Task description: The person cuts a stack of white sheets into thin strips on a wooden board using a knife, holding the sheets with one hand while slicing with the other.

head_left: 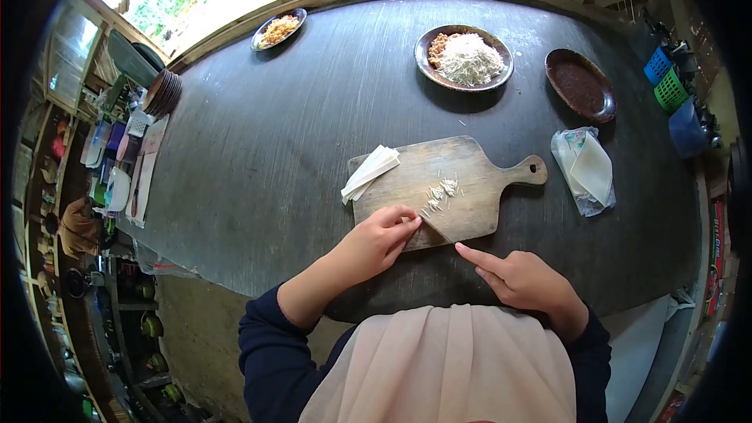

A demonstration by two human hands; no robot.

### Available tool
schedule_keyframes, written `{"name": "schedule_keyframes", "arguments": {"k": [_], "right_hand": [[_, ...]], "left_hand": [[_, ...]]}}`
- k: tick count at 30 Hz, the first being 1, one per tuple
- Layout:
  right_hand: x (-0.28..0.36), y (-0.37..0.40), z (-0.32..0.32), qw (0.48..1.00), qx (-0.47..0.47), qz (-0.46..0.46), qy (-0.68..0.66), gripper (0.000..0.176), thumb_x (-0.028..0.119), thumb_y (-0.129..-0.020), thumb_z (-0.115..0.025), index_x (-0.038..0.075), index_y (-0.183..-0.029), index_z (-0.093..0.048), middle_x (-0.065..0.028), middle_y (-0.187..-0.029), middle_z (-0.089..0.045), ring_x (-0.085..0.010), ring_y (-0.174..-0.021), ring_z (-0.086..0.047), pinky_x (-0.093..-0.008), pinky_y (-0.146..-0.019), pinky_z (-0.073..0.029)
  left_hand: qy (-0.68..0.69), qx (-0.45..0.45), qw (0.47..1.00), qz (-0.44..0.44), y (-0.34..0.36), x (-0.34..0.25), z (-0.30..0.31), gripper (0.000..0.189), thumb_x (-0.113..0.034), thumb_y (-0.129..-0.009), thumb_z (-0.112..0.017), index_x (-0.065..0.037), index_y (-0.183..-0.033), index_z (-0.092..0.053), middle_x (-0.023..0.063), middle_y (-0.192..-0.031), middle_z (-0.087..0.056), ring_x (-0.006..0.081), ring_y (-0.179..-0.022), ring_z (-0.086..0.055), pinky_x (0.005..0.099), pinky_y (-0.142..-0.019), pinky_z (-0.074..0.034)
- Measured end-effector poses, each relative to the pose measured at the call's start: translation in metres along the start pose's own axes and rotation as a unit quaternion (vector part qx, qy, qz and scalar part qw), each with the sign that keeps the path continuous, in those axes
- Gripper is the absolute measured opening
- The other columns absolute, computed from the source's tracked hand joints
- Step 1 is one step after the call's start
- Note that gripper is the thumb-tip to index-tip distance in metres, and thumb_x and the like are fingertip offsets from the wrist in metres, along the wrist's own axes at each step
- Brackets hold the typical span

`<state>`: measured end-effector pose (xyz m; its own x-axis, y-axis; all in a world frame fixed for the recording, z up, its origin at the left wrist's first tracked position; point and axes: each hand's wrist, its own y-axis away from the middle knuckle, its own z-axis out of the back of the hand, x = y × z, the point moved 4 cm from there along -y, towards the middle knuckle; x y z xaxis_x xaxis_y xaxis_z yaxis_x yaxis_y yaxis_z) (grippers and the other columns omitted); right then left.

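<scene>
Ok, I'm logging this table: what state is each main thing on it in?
Wooden cutting board: flat, partly covered
White strips: stacked, overhanging the board
White slivers: cut, scattered loose
Knife: held in right hand, blade beside left hand
Large round plate: heaped with white shreds and orange-brown pieces
Small plate: holding orange shreds
Oval brown plate: face up
Plastic bag: crumpled, with white sheets
Brown plates, far left: stacked
</scene>
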<state>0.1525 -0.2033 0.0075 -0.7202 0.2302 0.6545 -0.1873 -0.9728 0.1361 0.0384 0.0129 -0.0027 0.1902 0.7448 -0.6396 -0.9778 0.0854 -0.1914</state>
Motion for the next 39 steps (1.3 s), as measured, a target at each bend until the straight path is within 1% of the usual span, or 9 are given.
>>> {"name": "schedule_keyframes", "arguments": {"k": [8, 11, 17, 25, 28, 30, 33, 36, 39], "right_hand": [[0.004, -0.004, -0.004, 1.0, -0.006, -0.017, 0.007, 0.054, 0.016, -0.095, -0.055, 0.02, -0.148, -0.042, -0.0164, -0.053, -0.052, -0.0339, -0.046, -0.055, -0.0443, -0.049, -0.046], [0.007, -0.002, 0.0, 0.999, -0.005, -0.033, 0.015, 0.051, 0.017, -0.096, -0.057, 0.023, -0.146, -0.046, -0.0188, -0.057, -0.055, -0.0357, -0.048, -0.055, -0.0441, -0.05, -0.046], [0.005, 0.007, 0.007, 0.998, 0.044, -0.033, -0.004, 0.054, 0.016, -0.095, -0.054, 0.019, -0.148, -0.042, -0.0178, -0.055, -0.054, -0.036, -0.049, -0.057, -0.0463, -0.051, -0.047], [0.003, 0.001, 0.003, 1.0, -0.016, -0.015, -0.014, 0.052, 0.015, -0.096, -0.055, 0.02, -0.147, -0.044, -0.0165, -0.053, -0.053, -0.0344, -0.046, -0.055, -0.0442, -0.049, -0.046], [0.005, 0.0, 0.005, 1.0, 0.001, -0.026, -0.015, 0.052, 0.016, -0.096, -0.055, 0.021, -0.146, -0.044, -0.016, -0.053, -0.053, -0.0341, -0.046, -0.055, -0.0438, -0.049, -0.046], [0.005, 0.0, 0.005, 1.0, -0.003, -0.02, -0.016, 0.052, 0.016, -0.096, -0.056, 0.021, -0.146, -0.044, -0.016, -0.053, -0.053, -0.0341, -0.046, -0.056, -0.0438, -0.049, -0.046], [0.004, 0.0, 0.005, 1.0, -0.004, -0.014, -0.012, 0.052, 0.017, -0.096, -0.056, 0.022, -0.146, -0.045, -0.0162, -0.053, -0.053, -0.0343, -0.047, -0.056, -0.0439, -0.049, -0.046], [0.003, 0.0, 0.003, 1.0, -0.001, -0.015, -0.008, 0.052, 0.017, -0.095, -0.056, 0.022, -0.146, -0.045, -0.0163, -0.054, -0.054, -0.0345, -0.047, -0.056, -0.0442, -0.049, -0.046], [0.004, 0.0, 0.004, 1.0, 0.001, -0.019, -0.006, 0.052, 0.018, -0.095, -0.056, 0.023, -0.145, -0.046, -0.0162, -0.054, -0.054, -0.0347, -0.047, -0.057, -0.0446, -0.05, -0.047]], "left_hand": [[0.002, -0.019, 1.0, -0.003, 0.0, -0.001, -0.001, 0.029, 0.003, -0.085, -0.063, 0.002, -0.114, -0.063, 0.0136, -0.116, -0.059, 0.0318, -0.1, -0.06, 0.0383, -0.087, -0.051], [0.001, -0.019, 1.0, -0.001, 0.0, -0.003, 0.001, 0.029, 0.003, -0.085, -0.063, 0.002, -0.114, -0.063, 0.0136, -0.116, -0.059, 0.0315, -0.1, -0.06, 0.0382, -0.087, -0.051], [0.0, -0.027, 1.0, -0.005, -0.001, -0.004, 0.002, 0.029, 0.003, -0.086, -0.062, 0.002, -0.115, -0.063, 0.0132, -0.115, -0.059, 0.031, -0.099, -0.061, 0.0377, -0.086, -0.051], [0.002, -0.031, 0.999, -0.008, -0.001, -0.004, 0.002, 0.027, 0.001, -0.087, -0.063, 0.002, -0.114, -0.063, 0.0131, -0.114, -0.06, 0.0304, -0.098, -0.06, 0.0374, -0.086, -0.051], [0.005, -0.026, 1.0, -0.005, -0.001, -0.003, 0.002, 0.027, 0.001, -0.087, -0.062, 0.002, -0.114, -0.063, 0.013, -0.114, -0.06, 0.0303, -0.097, -0.06, 0.0374, -0.086, -0.051], [-0.007, 0.005, 1.0, 0.005, 0.0, -0.001, 0.001, 0.037, 0.006, -0.086, -0.062, -0.001, -0.121, -0.063, 0.014, -0.122, -0.057, 0.0301, -0.106, -0.061, 0.0356, -0.088, -0.053], [0.003, -0.025, 1.0, -0.009, -0.001, -0.003, 0.002, 0.026, 0.001, -0.087, -0.062, 0.002, -0.113, -0.063, 0.013, -0.114, -0.059, 0.0308, -0.099, -0.06, 0.0377, -0.087, -0.05], [-0.007, 0.003, 1.0, 0.005, 0.0, -0.001, 0.001, 0.036, 0.006, -0.085, -0.062, 0.0, -0.121, -0.063, 0.0143, -0.122, -0.057, 0.0304, -0.106, -0.061, 0.0358, -0.088, -0.053], [-0.005, -0.005, 1.0, -0.001, 0.001, 0.001, 0.0, 0.036, 0.006, -0.085, -0.063, 0.0, -0.12, -0.063, 0.0147, -0.121, -0.058, 0.0303, -0.106, -0.061, 0.0359, -0.088, -0.053]]}}
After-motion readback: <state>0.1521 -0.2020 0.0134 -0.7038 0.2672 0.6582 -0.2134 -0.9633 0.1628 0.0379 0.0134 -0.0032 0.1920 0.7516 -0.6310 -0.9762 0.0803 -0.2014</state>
